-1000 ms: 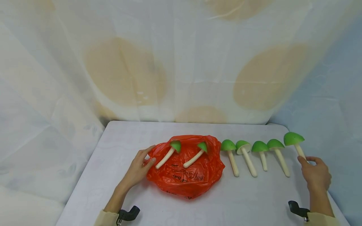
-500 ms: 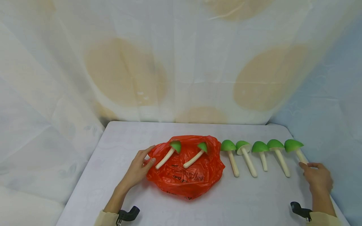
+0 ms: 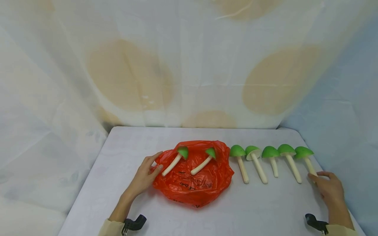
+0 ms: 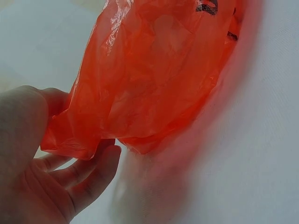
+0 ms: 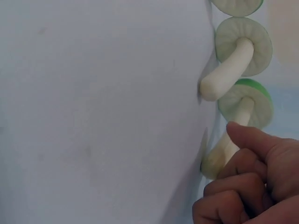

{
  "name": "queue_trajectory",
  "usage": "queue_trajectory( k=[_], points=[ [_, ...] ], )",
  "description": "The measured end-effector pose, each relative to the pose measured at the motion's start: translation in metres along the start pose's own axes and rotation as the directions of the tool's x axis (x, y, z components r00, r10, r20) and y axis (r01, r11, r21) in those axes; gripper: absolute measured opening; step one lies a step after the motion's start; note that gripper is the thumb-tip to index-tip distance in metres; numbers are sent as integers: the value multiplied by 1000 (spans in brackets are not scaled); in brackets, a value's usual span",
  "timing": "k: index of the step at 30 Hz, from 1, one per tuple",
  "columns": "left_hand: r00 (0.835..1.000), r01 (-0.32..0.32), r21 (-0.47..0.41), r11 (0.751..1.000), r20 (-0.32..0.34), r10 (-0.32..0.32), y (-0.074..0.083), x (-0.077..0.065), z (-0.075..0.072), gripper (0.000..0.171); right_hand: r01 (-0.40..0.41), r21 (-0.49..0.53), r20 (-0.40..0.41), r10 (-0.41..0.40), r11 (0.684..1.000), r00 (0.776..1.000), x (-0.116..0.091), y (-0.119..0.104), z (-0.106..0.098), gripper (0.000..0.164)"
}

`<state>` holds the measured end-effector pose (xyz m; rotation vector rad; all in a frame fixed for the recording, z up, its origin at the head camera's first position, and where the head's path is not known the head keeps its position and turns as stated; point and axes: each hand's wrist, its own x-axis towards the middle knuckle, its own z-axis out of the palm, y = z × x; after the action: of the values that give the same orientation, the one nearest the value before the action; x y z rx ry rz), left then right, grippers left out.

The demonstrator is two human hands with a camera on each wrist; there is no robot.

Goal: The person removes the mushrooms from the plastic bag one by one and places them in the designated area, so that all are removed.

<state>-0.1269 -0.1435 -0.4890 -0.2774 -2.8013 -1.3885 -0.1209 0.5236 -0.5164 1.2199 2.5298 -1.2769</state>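
Observation:
My left hand [image 3: 146,172] pinches the left edge of a crumpled red plastic bag [image 3: 203,193] on the table. In the left wrist view, a fold of the bag [image 4: 154,88] passes between thumb and fingers. Two toy mushrooms with green caps and pale stems lie on top: a left one [image 3: 174,163] and a right one [image 3: 203,165]. My right hand [image 3: 330,187] grips the stem of the rightmost mushroom [image 3: 304,152], its cap pointing away from me. In the right wrist view, the thumb lies along that mushroom's stem [image 5: 240,114], with the fingers curled beneath.
Between the bag and my right hand, several more green-capped mushrooms lie in a row, among them a short-stemmed one [image 3: 270,152] and its right neighbour [image 3: 287,150]. A white cloth covers the table [image 3: 248,213]. Pale curtains [image 3: 189,65] hang behind and at both sides.
My right hand has brought its mushroom down toward the table and shifted it left, close beside the row. My left hand stays at the bag's edge.

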Motion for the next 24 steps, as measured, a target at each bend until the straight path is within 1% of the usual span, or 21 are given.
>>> queue_trajectory(
  k=[6,12,16,19,21,24],
  points=[
    [1000,9,1,1000,1,-9,4,1,-1,58,43,7,27,-43,999,999,-2,4,-3,86],
    [1000,22,-11,1000,8,-22,3,0,0,59,59,15,22,-60,998,998,-4,4,-3,83],
    [999,37,-15,999,6,-36,2,0,1,58,56,16,16,-56,998,998,-8,2,-2,83],
    [999,35,-19,999,5,-35,2,0,1,58,63,18,14,-63,998,998,-9,1,-2,83],
    [999,34,-19,999,7,-34,2,-1,1,58,88,18,19,-89,996,996,-11,-2,-3,84],
    [999,32,-17,999,7,-31,2,-1,0,58,163,28,37,-164,986,986,-16,-11,-4,85]
  ],
)
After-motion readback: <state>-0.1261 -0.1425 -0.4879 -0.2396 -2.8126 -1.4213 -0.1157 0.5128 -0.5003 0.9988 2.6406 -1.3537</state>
